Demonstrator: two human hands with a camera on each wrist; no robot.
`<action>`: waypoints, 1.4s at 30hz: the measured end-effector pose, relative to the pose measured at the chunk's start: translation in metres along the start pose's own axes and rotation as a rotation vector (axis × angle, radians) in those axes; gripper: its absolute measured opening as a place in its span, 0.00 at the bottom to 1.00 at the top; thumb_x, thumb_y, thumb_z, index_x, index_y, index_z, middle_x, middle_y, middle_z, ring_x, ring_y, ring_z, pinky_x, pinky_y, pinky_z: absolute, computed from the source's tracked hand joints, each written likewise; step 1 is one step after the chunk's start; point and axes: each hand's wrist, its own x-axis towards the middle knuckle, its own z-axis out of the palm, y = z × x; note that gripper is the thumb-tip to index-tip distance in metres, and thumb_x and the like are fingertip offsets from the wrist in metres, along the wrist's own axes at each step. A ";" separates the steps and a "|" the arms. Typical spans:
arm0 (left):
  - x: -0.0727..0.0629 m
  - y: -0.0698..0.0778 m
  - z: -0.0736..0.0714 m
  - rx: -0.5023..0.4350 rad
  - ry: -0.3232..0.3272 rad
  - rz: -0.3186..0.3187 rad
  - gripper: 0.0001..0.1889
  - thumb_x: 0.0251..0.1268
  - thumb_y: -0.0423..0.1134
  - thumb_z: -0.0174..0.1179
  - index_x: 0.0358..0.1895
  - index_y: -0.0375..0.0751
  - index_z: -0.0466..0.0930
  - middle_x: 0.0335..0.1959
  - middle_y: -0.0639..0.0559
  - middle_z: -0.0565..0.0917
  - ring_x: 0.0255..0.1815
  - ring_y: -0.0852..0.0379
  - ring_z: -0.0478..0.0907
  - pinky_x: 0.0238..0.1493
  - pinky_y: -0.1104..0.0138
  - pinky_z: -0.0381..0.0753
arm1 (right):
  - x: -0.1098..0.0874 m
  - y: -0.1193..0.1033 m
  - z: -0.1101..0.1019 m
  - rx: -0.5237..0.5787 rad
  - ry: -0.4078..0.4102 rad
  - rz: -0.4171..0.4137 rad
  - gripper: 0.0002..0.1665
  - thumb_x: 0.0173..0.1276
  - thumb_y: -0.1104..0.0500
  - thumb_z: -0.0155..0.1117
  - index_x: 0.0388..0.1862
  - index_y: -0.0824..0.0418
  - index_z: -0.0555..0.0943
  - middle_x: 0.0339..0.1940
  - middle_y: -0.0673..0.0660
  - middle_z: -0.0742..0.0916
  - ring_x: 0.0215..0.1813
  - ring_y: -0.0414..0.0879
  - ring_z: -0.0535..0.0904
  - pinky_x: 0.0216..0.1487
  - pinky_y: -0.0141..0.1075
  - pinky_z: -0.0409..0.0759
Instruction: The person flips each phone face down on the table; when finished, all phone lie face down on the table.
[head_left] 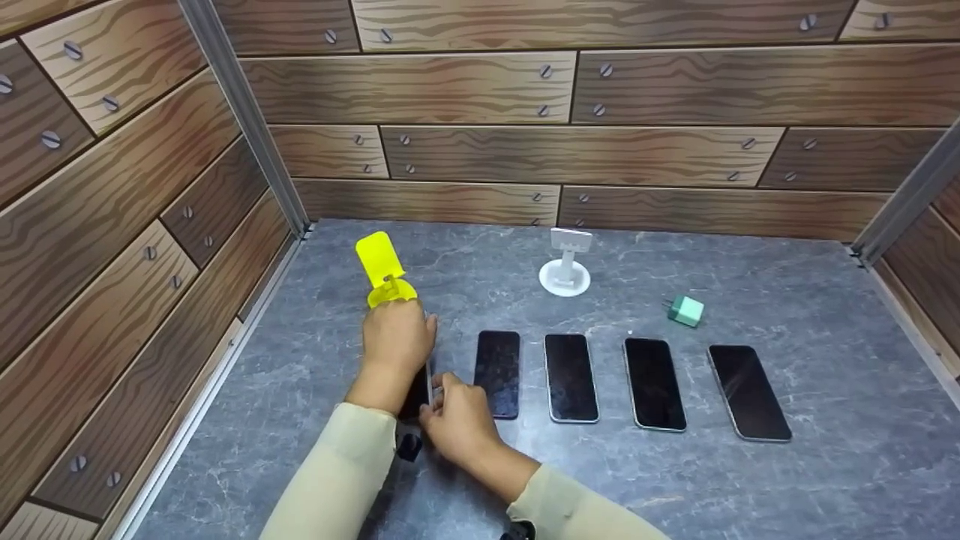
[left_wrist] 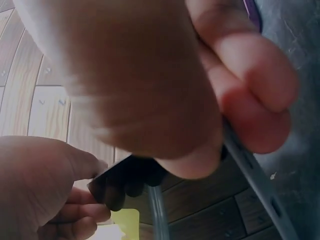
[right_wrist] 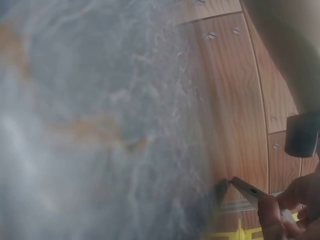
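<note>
A black-screened smartphone stands tilted between the two hands at the left of the row, partly hidden by them. My left hand grips its far part, just in front of a yellow phone stand. With thumb and fingers, my right hand pinches the near right edge. The right wrist view shows a narrow end of the smartphone beyond the left hand. Large, blurred fingers lie against the phone's side in the left wrist view.
Right of the hands several smartphones lie screen up in a row, the nearest a dark phone. Behind them stand a white phone stand and a green-and-white charger plug. Wood-patterned walls border the grey marbled table.
</note>
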 end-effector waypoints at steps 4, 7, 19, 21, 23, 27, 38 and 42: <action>0.002 0.003 0.001 0.060 0.059 0.054 0.17 0.71 0.44 0.73 0.38 0.29 0.93 0.26 0.37 0.90 0.26 0.39 0.88 0.28 0.47 0.89 | 0.000 0.001 0.000 0.011 -0.006 -0.001 0.15 0.64 0.66 0.75 0.50 0.66 0.86 0.26 0.46 0.89 0.29 0.36 0.84 0.35 0.34 0.84; 0.003 0.003 0.003 0.091 0.121 0.082 0.14 0.66 0.40 0.74 0.36 0.28 0.93 0.24 0.38 0.89 0.23 0.40 0.86 0.24 0.49 0.88 | 0.000 0.001 0.000 0.020 -0.013 -0.010 0.16 0.64 0.67 0.75 0.50 0.66 0.86 0.26 0.47 0.89 0.30 0.36 0.84 0.35 0.33 0.84; 0.000 -0.003 0.002 0.020 0.196 -0.022 0.16 0.60 0.39 0.77 0.39 0.25 0.90 0.26 0.34 0.88 0.24 0.35 0.86 0.25 0.45 0.87 | 0.001 0.000 0.004 0.110 -0.054 -0.011 0.14 0.64 0.64 0.76 0.49 0.66 0.89 0.31 0.51 0.93 0.31 0.33 0.85 0.36 0.29 0.85; 0.000 -0.005 0.000 -0.045 0.183 -0.084 0.14 0.59 0.37 0.76 0.36 0.26 0.90 0.26 0.33 0.88 0.24 0.33 0.86 0.26 0.43 0.87 | 0.002 -0.001 0.005 0.151 -0.064 -0.002 0.13 0.65 0.64 0.76 0.47 0.66 0.89 0.32 0.52 0.93 0.32 0.35 0.87 0.37 0.29 0.85; 0.000 -0.009 -0.001 -0.112 0.176 -0.141 0.11 0.58 0.36 0.74 0.33 0.27 0.90 0.26 0.33 0.88 0.24 0.30 0.86 0.27 0.40 0.86 | 0.002 -0.001 0.005 0.195 -0.077 0.009 0.12 0.66 0.63 0.76 0.47 0.66 0.90 0.34 0.54 0.94 0.34 0.37 0.89 0.39 0.29 0.87; -0.001 -0.018 -0.003 -0.209 0.153 -0.204 0.09 0.58 0.37 0.72 0.29 0.32 0.88 0.24 0.35 0.88 0.25 0.29 0.86 0.29 0.38 0.83 | 0.003 -0.001 0.005 0.228 -0.095 0.022 0.14 0.68 0.60 0.77 0.49 0.66 0.90 0.38 0.58 0.95 0.38 0.44 0.93 0.42 0.31 0.89; -0.007 -0.035 -0.003 -0.328 0.136 -0.260 0.12 0.61 0.40 0.72 0.22 0.40 0.86 0.20 0.45 0.86 0.22 0.40 0.80 0.30 0.46 0.80 | 0.002 0.001 0.006 0.243 -0.146 0.031 0.22 0.69 0.50 0.80 0.51 0.66 0.90 0.41 0.58 0.96 0.41 0.47 0.94 0.44 0.34 0.91; -0.008 -0.043 0.000 -0.391 0.133 -0.296 0.09 0.63 0.41 0.72 0.28 0.40 0.92 0.22 0.46 0.88 0.24 0.43 0.82 0.31 0.49 0.81 | 0.002 0.002 0.006 0.244 -0.171 0.031 0.24 0.68 0.49 0.82 0.52 0.67 0.90 0.43 0.60 0.95 0.43 0.48 0.94 0.45 0.35 0.91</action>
